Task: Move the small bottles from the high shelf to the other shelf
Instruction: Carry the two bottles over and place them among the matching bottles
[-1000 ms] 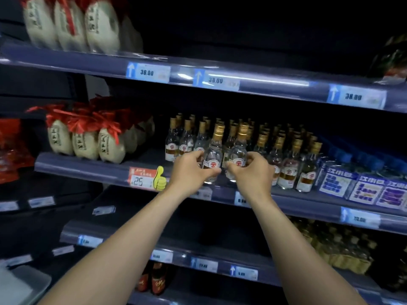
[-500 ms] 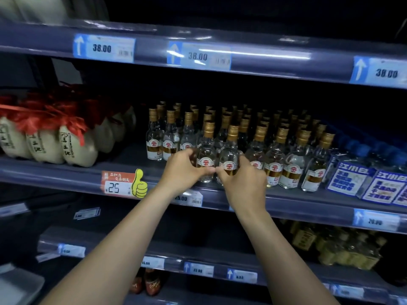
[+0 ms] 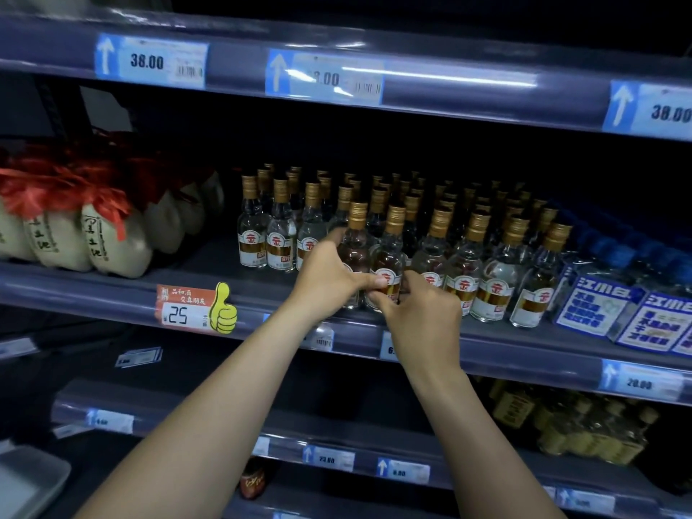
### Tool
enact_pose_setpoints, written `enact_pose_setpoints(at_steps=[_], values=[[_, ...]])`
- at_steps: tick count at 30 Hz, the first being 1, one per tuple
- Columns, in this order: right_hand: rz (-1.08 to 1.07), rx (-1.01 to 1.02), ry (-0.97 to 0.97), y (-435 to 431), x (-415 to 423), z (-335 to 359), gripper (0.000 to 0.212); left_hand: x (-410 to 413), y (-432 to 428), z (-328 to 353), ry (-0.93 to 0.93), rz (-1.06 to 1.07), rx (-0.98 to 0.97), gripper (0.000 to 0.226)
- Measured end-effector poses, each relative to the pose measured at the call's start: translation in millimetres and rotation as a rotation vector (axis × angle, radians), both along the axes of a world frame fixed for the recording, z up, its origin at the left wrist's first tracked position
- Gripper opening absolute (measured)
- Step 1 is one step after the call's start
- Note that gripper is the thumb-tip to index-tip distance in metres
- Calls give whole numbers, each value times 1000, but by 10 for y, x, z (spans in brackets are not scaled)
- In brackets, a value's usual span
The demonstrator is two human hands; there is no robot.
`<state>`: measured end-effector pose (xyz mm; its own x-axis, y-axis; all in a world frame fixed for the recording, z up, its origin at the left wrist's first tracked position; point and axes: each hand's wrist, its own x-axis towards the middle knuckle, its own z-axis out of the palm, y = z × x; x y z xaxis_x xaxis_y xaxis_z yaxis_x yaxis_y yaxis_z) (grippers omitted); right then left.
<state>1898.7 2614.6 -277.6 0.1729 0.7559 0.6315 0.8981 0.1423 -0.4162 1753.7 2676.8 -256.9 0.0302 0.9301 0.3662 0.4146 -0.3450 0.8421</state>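
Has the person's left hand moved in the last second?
Yes. The left hand has shifted slightly right, away from the orange 25 tag, towards the right hand.

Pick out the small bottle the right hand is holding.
The forward bottle whose label the right hand pinches. Its neighbour bottle is in the left hand; the rest stand untouched.

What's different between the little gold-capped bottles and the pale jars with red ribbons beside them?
The bottles are clear glass, slim, with gold screw caps; the jars are opaque, cream and rounded, topped with red ribbon. The left hand and right hand each grip one of the bottles; the jars are untouched. Both stand upright on the same shelf.
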Motion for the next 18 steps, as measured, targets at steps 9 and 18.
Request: enact_pose_setpoints(at_steps=[9,18], values=[[77,215,-151,-295,514,-311,31,-189,-106,-109,170,-35,-27,97],[159,218,-176,-225,700,-635,35,-7,-120,-204,156,117,78,89]])
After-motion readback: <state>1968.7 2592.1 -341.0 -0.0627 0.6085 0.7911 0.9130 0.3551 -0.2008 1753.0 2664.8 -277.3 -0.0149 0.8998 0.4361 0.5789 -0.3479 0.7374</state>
